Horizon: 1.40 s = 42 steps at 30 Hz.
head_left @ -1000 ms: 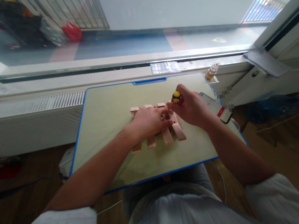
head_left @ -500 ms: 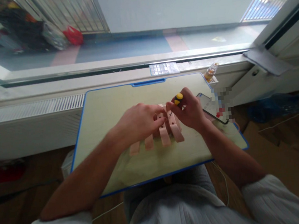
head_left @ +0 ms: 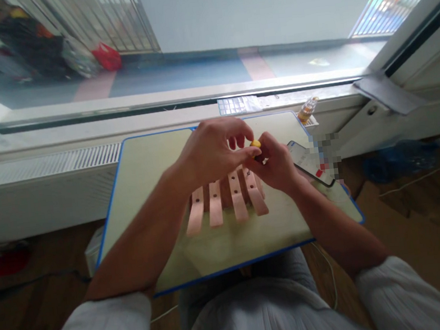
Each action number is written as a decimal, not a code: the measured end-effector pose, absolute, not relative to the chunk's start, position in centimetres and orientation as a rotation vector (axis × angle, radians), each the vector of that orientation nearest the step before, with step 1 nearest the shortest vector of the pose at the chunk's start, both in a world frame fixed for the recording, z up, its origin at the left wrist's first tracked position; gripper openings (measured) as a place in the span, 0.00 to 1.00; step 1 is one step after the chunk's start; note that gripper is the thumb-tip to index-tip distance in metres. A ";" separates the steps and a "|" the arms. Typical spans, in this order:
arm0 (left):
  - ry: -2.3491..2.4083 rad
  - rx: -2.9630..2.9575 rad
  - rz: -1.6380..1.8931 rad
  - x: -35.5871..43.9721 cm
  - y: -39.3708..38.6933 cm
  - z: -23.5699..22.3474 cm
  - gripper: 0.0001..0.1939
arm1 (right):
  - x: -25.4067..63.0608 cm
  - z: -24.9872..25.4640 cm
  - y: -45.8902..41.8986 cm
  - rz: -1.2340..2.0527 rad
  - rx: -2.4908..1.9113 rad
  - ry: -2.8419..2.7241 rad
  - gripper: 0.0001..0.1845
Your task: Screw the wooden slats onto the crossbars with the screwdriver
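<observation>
The pale brown wooden piece with four curved slats (head_left: 215, 208) lay mid-way along the blue-rimmed, pale yellow-green tabletop (head_left: 147, 149), dark holes upward, its far end partly hidden by the left hand (head_left: 212, 150). That hand arched over it, fingers curled and thumb against the small rounded yellow tool handle (head_left: 255, 143); whether it gripped could not be told. The handle stood above the rightmost slat, in the right hand (head_left: 279, 163), whose thumb and fingers pinched it. Just beyond lay a dark-edged flat phone (head_left: 311, 165). Both hands seemed to be adjusting the handle; that called for a steady pinch and aligned shaft.
</observation>
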<state>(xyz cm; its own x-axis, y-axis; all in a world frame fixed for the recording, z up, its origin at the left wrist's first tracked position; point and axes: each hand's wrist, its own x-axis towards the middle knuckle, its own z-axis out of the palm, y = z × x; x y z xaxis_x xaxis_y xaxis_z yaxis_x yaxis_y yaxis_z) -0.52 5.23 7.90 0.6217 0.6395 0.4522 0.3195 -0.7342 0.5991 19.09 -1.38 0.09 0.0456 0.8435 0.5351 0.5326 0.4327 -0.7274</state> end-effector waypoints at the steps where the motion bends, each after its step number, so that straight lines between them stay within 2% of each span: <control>1: 0.756 2.382 0.929 -0.5 5.3 7.8 0.10 | 19.1 0.0 -1.4 0.369 -1.233 -1.611 0.23; 10: 0.696 2.417 0.891 -0.6 4.6 8.3 0.06 | 19.2 -1.5 -1.2 0.487 -1.176 -1.548 0.21; 14: 0.639 2.421 0.890 -0.7 4.3 8.2 0.08 | 20.4 -1.3 -1.7 0.682 -1.051 -1.585 0.16; 18: 0.615 2.400 0.880 -0.8 4.4 8.0 0.10 | 21.7 0.1 -2.2 0.808 -0.945 -1.585 0.16; 21: 0.568 2.381 0.870 -0.7 4.5 8.0 0.11 | 22.2 0.8 -2.2 0.789 -0.975 -1.648 0.11; 33: 0.577 2.377 0.841 -0.9 4.7 7.8 0.14 | 21.3 -0.6 -2.0 0.629 -0.982 -1.704 0.08; 42: 0.679 2.344 0.951 -0.4 4.6 7.6 0.08 | 20.9 -1.2 -1.8 0.598 -1.032 -1.680 0.09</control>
